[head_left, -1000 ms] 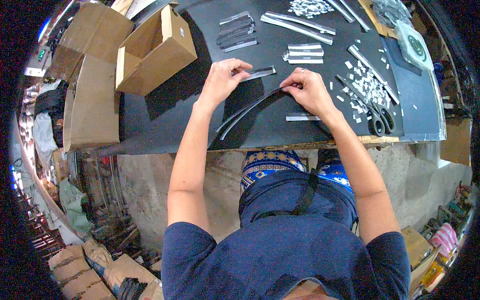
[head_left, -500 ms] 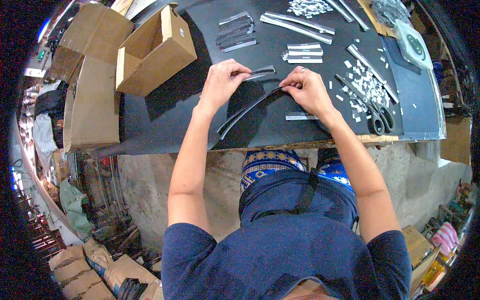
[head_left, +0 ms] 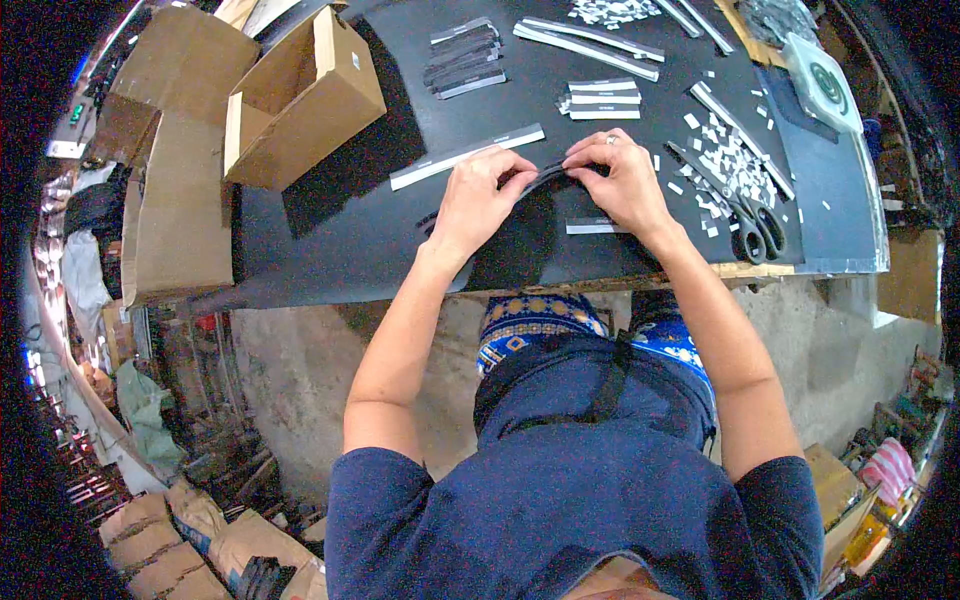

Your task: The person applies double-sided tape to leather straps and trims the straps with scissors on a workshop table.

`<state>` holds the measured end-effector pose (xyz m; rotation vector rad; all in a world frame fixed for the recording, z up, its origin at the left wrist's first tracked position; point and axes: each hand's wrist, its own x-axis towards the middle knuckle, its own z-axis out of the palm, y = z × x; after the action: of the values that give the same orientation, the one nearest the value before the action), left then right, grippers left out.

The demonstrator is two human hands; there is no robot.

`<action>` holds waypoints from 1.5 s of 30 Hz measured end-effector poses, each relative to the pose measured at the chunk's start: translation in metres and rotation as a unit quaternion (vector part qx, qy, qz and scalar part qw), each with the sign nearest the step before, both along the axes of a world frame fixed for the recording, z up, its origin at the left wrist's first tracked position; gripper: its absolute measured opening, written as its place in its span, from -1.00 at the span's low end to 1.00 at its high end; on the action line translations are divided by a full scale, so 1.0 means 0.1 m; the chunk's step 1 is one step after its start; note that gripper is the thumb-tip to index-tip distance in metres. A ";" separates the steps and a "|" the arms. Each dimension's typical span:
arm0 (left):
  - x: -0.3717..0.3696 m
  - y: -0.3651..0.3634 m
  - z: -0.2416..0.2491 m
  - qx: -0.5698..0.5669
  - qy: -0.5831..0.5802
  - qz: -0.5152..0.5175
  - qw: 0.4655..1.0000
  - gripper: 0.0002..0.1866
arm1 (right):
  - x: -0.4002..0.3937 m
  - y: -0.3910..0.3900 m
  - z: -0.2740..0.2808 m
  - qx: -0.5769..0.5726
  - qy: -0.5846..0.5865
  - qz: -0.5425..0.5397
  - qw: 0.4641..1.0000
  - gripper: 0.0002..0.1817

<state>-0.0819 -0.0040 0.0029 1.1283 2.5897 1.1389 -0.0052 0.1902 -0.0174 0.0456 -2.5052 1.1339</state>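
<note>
A dark, narrow strip (head_left: 545,180) bows between my two hands over the black tabletop. My left hand (head_left: 487,196) pinches it near the middle, and its loose end shows past the wrist side. My right hand (head_left: 616,178), with a ring on one finger, pinches the strip's other end. Behind my left hand a long white and grey strip (head_left: 466,156) lies flat on the table. A short white strip (head_left: 596,227) rests just below my right hand. Scissors with black handles (head_left: 757,228) lie to the right, beside a scatter of small white pieces (head_left: 728,165).
An open cardboard box (head_left: 330,120) stands at the left of the table. Stacks of dark strips (head_left: 466,62) and white strips (head_left: 604,99) lie at the back, near longer strips (head_left: 590,48). A clear container (head_left: 822,85) sits at the back right.
My left hand has moved right and down, closer to my right hand, and now pinches the dark strip. The white and grey strip it held is now on the table.
</note>
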 end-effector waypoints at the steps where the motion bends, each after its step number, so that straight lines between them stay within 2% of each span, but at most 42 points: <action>1: 0.01 0.00 -0.01 0.010 0.018 -0.010 1.000 -0.85 | 0.00 0.00 0.00 -0.007 -0.008 0.002 1.000 -0.91; 5: 0.11 0.01 -0.01 0.016 0.060 -0.018 0.998 -0.81 | 0.00 -0.01 0.00 -0.015 0.000 -0.005 1.000 -0.92; 7: 0.13 0.00 -0.10 0.026 0.096 -0.016 0.995 -0.81 | 0.01 0.00 -0.02 -0.019 -0.031 -0.005 0.999 -0.75; 8: 0.15 0.02 -0.11 0.032 0.114 -0.001 0.993 -0.84 | 0.02 -0.03 0.01 -0.019 -0.031 -0.005 0.999 -0.75; 10: 0.20 0.04 -0.12 0.040 0.131 0.015 0.990 -0.86 | 0.06 -0.10 0.06 -0.163 -0.015 -0.037 0.986 -0.42; 11: 0.23 0.05 -0.11 0.042 0.128 0.025 0.991 -0.87 | 0.09 -0.12 0.04 -0.162 -0.016 -0.038 0.986 -0.42; 14: 0.24 0.06 -0.14 0.049 0.128 0.040 0.990 -0.86 | 0.16 -0.17 -0.02 -0.254 0.001 0.038 0.967 -0.11; 18: 0.26 0.06 -0.16 0.046 0.133 0.051 0.989 -0.84 | 0.20 -0.30 -0.05 -0.283 -0.003 0.038 0.958 -0.03; 25: 0.26 0.07 -0.18 0.056 0.144 0.051 0.987 -0.85 | 0.19 -0.38 -0.08 -0.274 -0.016 0.016 0.962 -0.03; 30: 0.26 0.07 -0.17 0.057 0.151 0.051 0.986 -0.85 | 0.17 -0.37 -0.09 -0.214 -0.006 -0.016 0.977 -0.06; 33: 0.25 0.07 -0.19 0.057 0.150 0.052 0.986 -0.86 | 0.16 -0.36 -0.12 -0.176 0.007 -0.001 0.984 -0.05; 37: 0.25 0.06 -0.18 0.039 0.148 0.054 0.987 -0.84 | 0.15 -0.35 -0.08 -0.177 -0.004 -0.005 0.984 -0.09; 39: 0.25 0.07 -0.19 0.057 0.151 0.052 0.986 -0.86 | 0.12 -0.32 -0.08 -0.146 0.039 -0.035 0.988 -0.25; 40: 0.25 0.07 -0.19 0.057 0.151 0.051 0.986 -0.86 | 0.12 -0.30 -0.07 -0.146 0.039 -0.035 0.988 -0.25; 42: 0.25 0.07 -0.19 0.057 0.155 0.051 0.985 -0.86 | 0.12 -0.24 0.04 -0.058 0.048 -0.021 0.997 -0.53; 43: 0.25 0.07 -0.19 0.057 0.155 0.051 0.985 -0.86 | 0.10 -0.23 0.05 -0.058 0.048 -0.021 0.997 -0.53; 45: 0.25 0.08 -0.19 0.059 0.161 0.048 0.984 -0.88 | 0.05 -0.19 0.05 0.022 0.076 -0.010 0.997 -0.79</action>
<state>-0.0574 0.0035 -0.0159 1.3254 2.8786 1.2350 0.0002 0.1711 -0.0126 0.1150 -2.3912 1.0266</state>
